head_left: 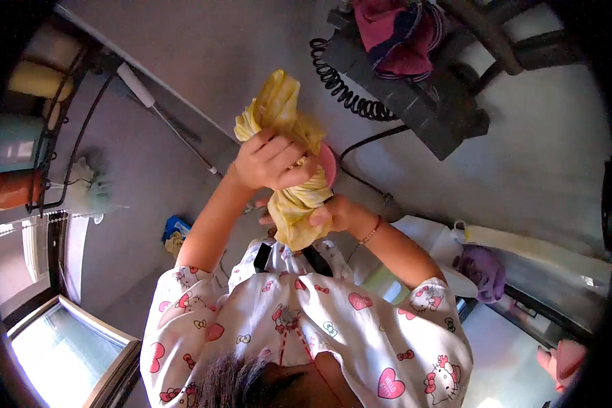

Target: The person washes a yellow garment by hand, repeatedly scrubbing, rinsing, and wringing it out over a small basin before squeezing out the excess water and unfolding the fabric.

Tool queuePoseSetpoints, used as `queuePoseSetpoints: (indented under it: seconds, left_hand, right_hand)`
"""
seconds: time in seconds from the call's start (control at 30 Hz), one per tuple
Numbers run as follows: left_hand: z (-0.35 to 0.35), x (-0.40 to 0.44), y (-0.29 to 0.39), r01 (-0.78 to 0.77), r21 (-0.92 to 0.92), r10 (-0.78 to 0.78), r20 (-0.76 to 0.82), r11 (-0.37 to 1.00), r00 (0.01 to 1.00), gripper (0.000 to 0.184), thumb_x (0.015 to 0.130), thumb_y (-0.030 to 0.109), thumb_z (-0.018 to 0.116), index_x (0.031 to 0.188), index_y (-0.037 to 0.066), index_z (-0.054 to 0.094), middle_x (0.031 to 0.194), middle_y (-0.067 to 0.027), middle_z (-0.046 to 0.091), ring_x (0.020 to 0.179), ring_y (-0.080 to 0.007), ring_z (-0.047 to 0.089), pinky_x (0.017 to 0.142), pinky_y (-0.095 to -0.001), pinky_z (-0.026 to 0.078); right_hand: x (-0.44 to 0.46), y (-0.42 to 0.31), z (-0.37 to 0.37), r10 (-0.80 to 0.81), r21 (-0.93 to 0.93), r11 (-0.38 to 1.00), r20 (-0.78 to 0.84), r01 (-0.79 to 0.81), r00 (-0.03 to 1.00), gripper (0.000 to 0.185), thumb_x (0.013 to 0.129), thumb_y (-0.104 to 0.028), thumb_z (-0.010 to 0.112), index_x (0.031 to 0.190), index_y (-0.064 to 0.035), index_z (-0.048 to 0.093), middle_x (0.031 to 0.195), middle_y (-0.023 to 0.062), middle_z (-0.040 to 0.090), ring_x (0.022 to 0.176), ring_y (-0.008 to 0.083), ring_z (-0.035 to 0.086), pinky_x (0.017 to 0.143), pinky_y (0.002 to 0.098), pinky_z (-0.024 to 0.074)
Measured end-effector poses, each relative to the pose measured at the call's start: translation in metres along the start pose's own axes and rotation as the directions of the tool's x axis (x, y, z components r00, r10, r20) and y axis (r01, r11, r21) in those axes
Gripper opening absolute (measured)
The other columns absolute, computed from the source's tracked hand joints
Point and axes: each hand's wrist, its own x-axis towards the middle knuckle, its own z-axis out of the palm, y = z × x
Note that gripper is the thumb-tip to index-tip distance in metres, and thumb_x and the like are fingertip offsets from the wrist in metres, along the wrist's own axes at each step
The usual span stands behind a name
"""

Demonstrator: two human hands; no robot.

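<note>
Nearest, at the bottom of the frame, is the printed white shirt [326,306], its sleeves opening onto both forearms. Just above it, the right hand [334,212], below a thin bracelet [369,235], clasps the lower part of a bunched yellow cloth [298,207], thumb in front and fingertips showing past the left edge. The left hand [275,160] makes a tight fist around the cloth higher up, farther from the body. The cloth lies near the centre of the frame, its long axis running roughly up and down, with twisted folds between the two grips and a loose end above the left fist. Behind it sits a partly hidden pink object [328,165]; beyond, at upper right, hangs a black coiled cord [343,94].
</note>
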Motion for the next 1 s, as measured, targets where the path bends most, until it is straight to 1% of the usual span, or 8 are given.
queuePoseSetpoints:
  seconds: [0.1,0.2,0.27,0.37,0.5,0.63,0.87,1.0]
  left_hand:
    - [-0.009,-0.002,-0.001,0.098,0.002,-0.098,-0.02,0.995,0.995,0.02,0.06,0.018,0.056,0.077,0.024,0.049,0.067,0.0063,0.046,0.058,-0.0091,0.045,0.061,-0.0238,0.035]
    - [-0.027,-0.004,-0.003,0.089,0.09,-0.094,0.055,0.992,0.994,0.029,0.06,0.017,0.055,0.087,0.026,0.05,0.071,0.007,0.045,0.06,-0.0085,0.044,0.062,-0.0236,0.035]
    - [-0.052,0.004,0.009,0.127,0.084,-0.144,0.25,0.988,0.958,0.044,0.056,0.016,0.059,0.098,0.024,0.051,0.076,0.0027,0.046,0.067,-0.0134,0.046,0.063,-0.0272,0.036]
    - [-0.077,0.028,0.009,0.408,-0.09,-0.271,0.615,0.909,0.741,0.059,0.052,0.02,0.067,0.108,0.019,0.048,0.087,-0.005,0.048,0.083,-0.0233,0.048,0.074,-0.0336,0.037]
    - [-0.078,0.014,-0.052,0.582,-0.764,-0.045,0.595,0.279,0.802,0.077,0.056,0.037,0.075,0.118,0.01,0.04,0.121,-0.014,0.038,0.116,-0.0286,0.033,0.097,-0.0399,0.021]
    - [-0.015,0.018,-0.033,0.324,-0.683,-0.261,0.606,-0.654,0.752,0.082,0.052,0.04,0.079,0.117,0.007,0.041,0.119,-0.0122,0.044,0.113,-0.0242,0.039,0.094,-0.0374,0.03]
    - [0.02,-0.044,0.011,0.804,-0.581,0.417,0.705,-0.123,0.573,0.07,0.049,0.03,0.082,0.106,0.005,0.051,0.112,-0.0075,0.048,0.104,-0.0169,0.046,0.086,-0.0302,0.038]
    - [-0.015,0.017,0.029,0.91,-0.402,-0.237,0.898,-0.097,0.371,0.047,0.056,0.02,0.075,0.094,0.003,0.054,0.094,-0.0055,0.055,0.089,-0.015,0.052,0.071,-0.0296,0.045]
  right_hand:
    - [-0.001,-0.009,0.012,0.101,-0.006,0.995,0.089,-0.101,0.991,0.063,0.058,-0.011,0.065,0.116,-0.0012,0.041,0.11,0.0099,0.053,0.099,0.0234,0.053,0.088,0.036,0.0402]
    - [-0.004,-0.028,0.019,-0.15,-0.645,0.762,-0.267,-0.061,0.952,0.055,0.059,-0.015,0.066,0.11,-0.0031,0.047,0.102,0.009,0.057,0.09,0.0236,0.057,0.082,0.0352,0.0427]
    - [-0.004,-0.046,0.018,-0.544,-0.999,-0.029,-0.005,-0.025,0.839,0.043,0.058,-0.02,0.069,0.096,-0.0087,0.053,0.092,0.007,0.058,0.081,0.0243,0.057,0.075,0.0341,0.0441]
    - [-0.014,-0.068,0.059,-0.634,-0.83,-0.476,0.094,-0.292,0.768,0.027,0.06,-0.023,0.067,0.08,-0.0129,0.052,0.081,0.0043,0.055,0.071,0.0252,0.056,0.067,0.0329,0.0447]
    - [-0.011,-0.071,0.071,-0.418,-0.498,-0.851,0.449,-0.167,0.79,0.018,0.062,-0.024,0.062,0.072,-0.0153,0.049,0.076,0.0022,0.052,0.068,0.0202,0.054,0.062,0.0304,0.0441]
    - [0.004,-0.071,0.086,-0.042,-0.101,-0.994,0.724,0.046,0.688,0.014,0.064,-0.024,0.057,0.07,-0.0164,0.047,0.072,-0.0004,0.047,0.067,0.015,0.049,0.058,0.0279,0.0422]
    - [0.002,-0.088,0.093,0.076,-0.047,-0.99,0.615,0.133,0.785,0.013,0.066,-0.025,0.055,0.07,-0.0171,0.046,0.072,-0.0021,0.046,0.067,0.0146,0.047,0.056,0.0255,0.0379]
    - [0.008,-0.068,0.058,-0.153,-0.092,-0.988,0.435,-0.125,0.887,0.01,0.071,-0.026,0.051,0.076,-0.0167,0.051,0.069,-0.0004,0.052,0.068,0.0179,0.052,0.056,0.0311,0.0384]
